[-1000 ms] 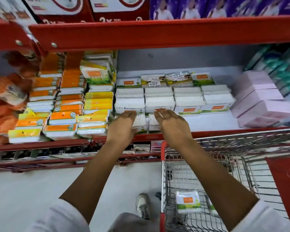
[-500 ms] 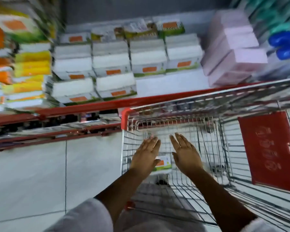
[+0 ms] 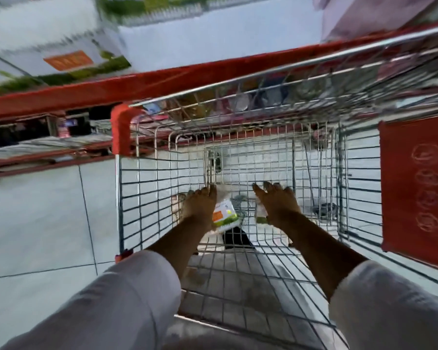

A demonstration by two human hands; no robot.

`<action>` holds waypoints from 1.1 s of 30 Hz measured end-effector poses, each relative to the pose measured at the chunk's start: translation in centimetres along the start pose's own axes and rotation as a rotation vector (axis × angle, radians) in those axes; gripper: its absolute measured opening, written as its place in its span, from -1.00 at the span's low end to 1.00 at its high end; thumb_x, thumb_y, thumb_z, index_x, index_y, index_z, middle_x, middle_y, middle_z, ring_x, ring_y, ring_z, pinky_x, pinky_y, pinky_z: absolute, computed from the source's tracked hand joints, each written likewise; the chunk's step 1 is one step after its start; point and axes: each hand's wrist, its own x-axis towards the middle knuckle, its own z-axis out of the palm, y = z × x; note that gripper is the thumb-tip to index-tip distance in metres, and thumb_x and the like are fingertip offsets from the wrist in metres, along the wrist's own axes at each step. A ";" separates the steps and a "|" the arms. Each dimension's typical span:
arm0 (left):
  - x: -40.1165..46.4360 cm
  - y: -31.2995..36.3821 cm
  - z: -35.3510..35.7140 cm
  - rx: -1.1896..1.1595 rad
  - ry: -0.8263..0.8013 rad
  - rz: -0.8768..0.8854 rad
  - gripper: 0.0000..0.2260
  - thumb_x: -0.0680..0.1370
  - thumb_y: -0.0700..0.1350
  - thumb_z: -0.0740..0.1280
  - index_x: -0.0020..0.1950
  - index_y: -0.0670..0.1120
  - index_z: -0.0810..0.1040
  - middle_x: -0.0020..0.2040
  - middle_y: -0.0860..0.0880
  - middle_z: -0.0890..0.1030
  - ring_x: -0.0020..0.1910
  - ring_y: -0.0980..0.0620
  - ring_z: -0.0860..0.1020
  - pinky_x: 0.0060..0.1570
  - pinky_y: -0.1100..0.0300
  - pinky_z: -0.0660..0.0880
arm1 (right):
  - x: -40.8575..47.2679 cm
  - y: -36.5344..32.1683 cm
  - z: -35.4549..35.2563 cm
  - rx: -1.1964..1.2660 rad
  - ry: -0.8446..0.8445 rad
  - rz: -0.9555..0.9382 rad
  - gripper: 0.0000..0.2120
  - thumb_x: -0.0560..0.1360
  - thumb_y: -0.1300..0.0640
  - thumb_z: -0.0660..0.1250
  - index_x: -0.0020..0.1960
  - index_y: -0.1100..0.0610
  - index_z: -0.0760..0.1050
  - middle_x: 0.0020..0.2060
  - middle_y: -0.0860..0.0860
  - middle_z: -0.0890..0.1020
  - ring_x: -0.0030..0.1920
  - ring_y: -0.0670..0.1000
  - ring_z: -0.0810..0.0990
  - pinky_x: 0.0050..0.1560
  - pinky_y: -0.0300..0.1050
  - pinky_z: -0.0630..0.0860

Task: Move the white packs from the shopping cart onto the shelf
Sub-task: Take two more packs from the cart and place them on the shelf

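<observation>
Here the left hand [image 3: 199, 207] lay flat, fingers extended, gripping nothing, over the wire cart [image 3: 147, 188] floor. A white pack [image 3: 224, 216] with an orange label lay just right of it. A second pack [image 3: 260, 212] sat partly under the right hand [image 3: 276, 204], also flat. The red-edged shelf [image 3: 137, 84] stood beyond, above a tiled floor [image 3: 36, 210].

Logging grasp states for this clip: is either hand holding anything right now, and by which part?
Cannot tell. Both hands are down in the cart, left hand over one white pack, right hand over another; no closed grip shows.
</observation>
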 end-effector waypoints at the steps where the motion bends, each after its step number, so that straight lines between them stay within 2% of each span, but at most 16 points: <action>1: 0.0 0.2 -0.2 0.000 -0.019 -0.019 -0.09 0.28 0.15 0.55 0.48 -0.15 0.21 0.30 -0.14 0.47 0.25 -0.13 0.47 0.25 0.05 0.37 | -0.1 0.2 -0.4 -0.003 -0.010 -0.009 -0.25 0.38 0.18 0.46 0.48 0.07 0.20 0.38 0.13 0.40 0.38 0.17 0.36 0.31 0.08 0.33; 3: -0.3 0.4 -0.5 -0.002 -0.036 -0.052 -0.22 0.25 0.18 0.55 0.36 -0.10 0.38 0.19 -0.09 0.56 0.16 -0.08 0.53 0.16 0.10 0.43 | -0.5 0.5 -0.8 -0.003 -0.019 -0.013 -0.53 0.40 0.18 0.43 0.28 0.08 0.43 0.23 0.11 0.56 0.28 0.14 0.45 0.25 0.04 0.38; 4: -0.6 0.6 -0.5 0.005 -0.030 -0.063 -0.27 0.25 0.20 0.54 0.31 -0.08 0.44 0.15 -0.08 0.58 0.13 -0.07 0.54 0.12 0.11 0.45 | -0.9 0.6 -0.9 -0.014 -0.011 -0.011 -0.60 0.40 0.19 0.42 0.22 0.08 0.47 0.18 0.09 0.59 0.24 0.13 0.48 0.23 0.02 0.40; 8: -3.0 1.1 -2.6 -0.046 0.056 -0.045 -0.51 0.38 0.10 0.46 0.24 -0.07 0.49 0.17 -0.06 0.56 0.18 -0.08 0.48 0.12 0.10 0.43 | -3.6 1.0 -2.9 -0.040 0.114 -0.009 -0.66 0.43 0.13 0.37 0.20 0.04 0.49 0.12 0.03 0.63 0.20 0.10 0.50 0.20 -0.01 0.39; 11: -5.5 0.6 -5.3 -0.188 0.121 -0.053 -0.53 0.43 0.02 0.45 0.30 -0.05 0.46 0.22 -0.04 0.51 0.21 -0.06 0.45 0.11 0.08 0.46 | -6.2 1.0 -5.7 -0.013 0.257 -0.005 -0.61 0.47 0.09 0.34 0.29 0.00 0.45 0.18 -0.01 0.60 0.26 0.09 0.44 0.24 0.01 0.34; 13: -7.7 -0.2 -8.0 -0.253 0.219 -0.050 -0.51 0.43 0.03 0.46 0.31 0.00 0.44 0.22 0.00 0.49 0.22 -0.03 0.44 0.10 0.08 0.49 | -8.1 0.9 -8.3 0.036 0.346 0.001 -0.52 0.50 0.10 0.33 0.40 -0.02 0.36 0.25 -0.04 0.55 0.32 0.08 0.36 0.31 0.01 0.28; 15: -9.8 -1.1 -11.0 -0.265 0.345 -0.041 -0.51 0.44 0.03 0.44 0.34 0.03 0.43 0.25 0.04 0.48 0.25 0.00 0.41 0.12 0.12 0.45 | -10.1 0.8 -11.5 0.063 0.458 0.006 -0.48 0.49 0.12 0.35 0.42 -0.01 0.34 0.26 -0.06 0.54 0.33 0.09 0.34 0.31 0.00 0.27; 17: -11.9 -2.1 -14.2 -0.262 0.482 -0.035 -0.51 0.45 0.03 0.42 0.35 0.04 0.42 0.29 0.06 0.45 0.30 0.01 0.37 0.18 0.14 0.40 | -12.1 0.5 -15.0 0.037 0.605 0.020 -0.44 0.37 0.15 0.48 0.35 0.02 0.46 0.18 -0.03 0.60 0.25 0.12 0.44 0.23 0.04 0.38; 20: -15.0 -3.5 -18.5 -0.277 0.672 -0.048 -0.50 0.43 0.05 0.43 0.35 0.04 0.43 0.28 0.05 0.48 0.29 -0.03 0.40 0.19 0.10 0.43 | -14.5 0.1 -19.6 0.046 0.781 0.067 -0.39 0.07 0.23 0.64 0.12 0.07 0.64 -0.02 0.00 0.69 0.02 0.14 0.60 -0.02 0.03 0.56; 24: -17.6 -5.1 -22.6 -0.255 0.826 -0.045 -0.54 0.45 0.03 0.42 0.33 0.03 0.45 0.24 0.04 0.50 0.26 -0.03 0.43 0.16 0.09 0.45 | -16.8 -0.6 -25.0 0.038 0.950 0.078 -0.33 0.03 0.27 0.61 0.15 0.11 0.62 -0.03 0.06 0.69 0.02 0.16 0.62 -0.02 0.02 0.59; 29: -18.2 -6.7 -26.8 -0.209 0.916 -0.062 -0.56 0.48 -0.04 0.40 0.34 0.01 0.42 0.29 0.05 0.47 0.31 0.01 0.38 0.21 0.14 0.40 | -17.5 -1.8 -30.5 0.001 0.970 0.029 -0.33 0.34 0.25 0.46 0.41 0.07 0.37 0.27 0.04 0.52 0.28 0.12 0.44 0.22 -0.02 0.45; 33: -16.8 -7.5 -29.3 -0.200 0.891 -0.095 -0.53 0.50 -0.10 0.39 0.40 -0.01 0.37 0.29 0.00 0.47 0.32 -0.02 0.38 0.21 0.11 0.42 | -15.8 -2.4 -33.3 -0.012 0.945 0.054 -0.40 0.41 0.32 0.37 0.41 0.07 0.34 0.27 0.05 0.49 0.28 0.10 0.42 0.20 -0.03 0.44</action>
